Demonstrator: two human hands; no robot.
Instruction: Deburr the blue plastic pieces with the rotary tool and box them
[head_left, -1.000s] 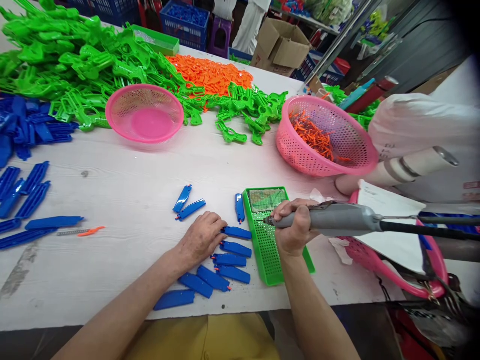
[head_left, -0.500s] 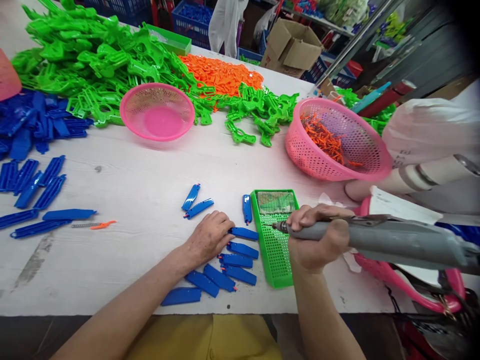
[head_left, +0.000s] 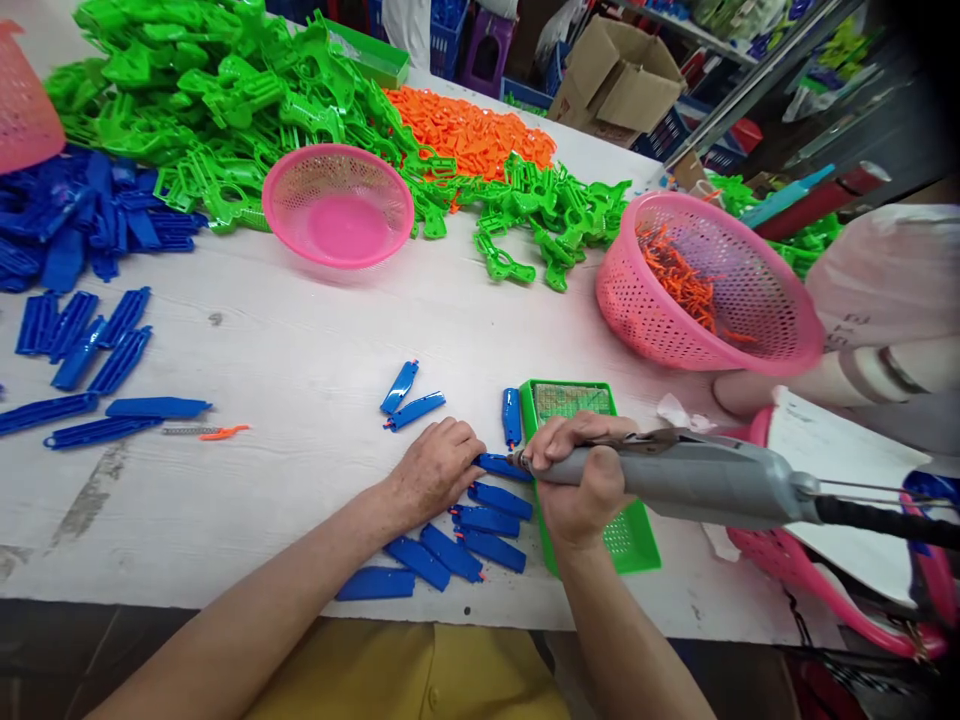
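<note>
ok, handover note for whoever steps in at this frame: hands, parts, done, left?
Left hand: palm down, fingers pressing the top blue part of the row.
Right hand: gripping the grey electric screwdriver, tip at that same part.
Row of blue parts lies between the hands, beside the green tray.
Two more blue pieces lie farther up the white table.
Done: cannot tell which parts have been driven.
Left: probably the rest of the row.

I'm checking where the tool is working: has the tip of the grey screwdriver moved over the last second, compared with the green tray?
Yes. The grey screwdriver tip has moved left, off the green tray to a blue piece beside its left rim.
</note>
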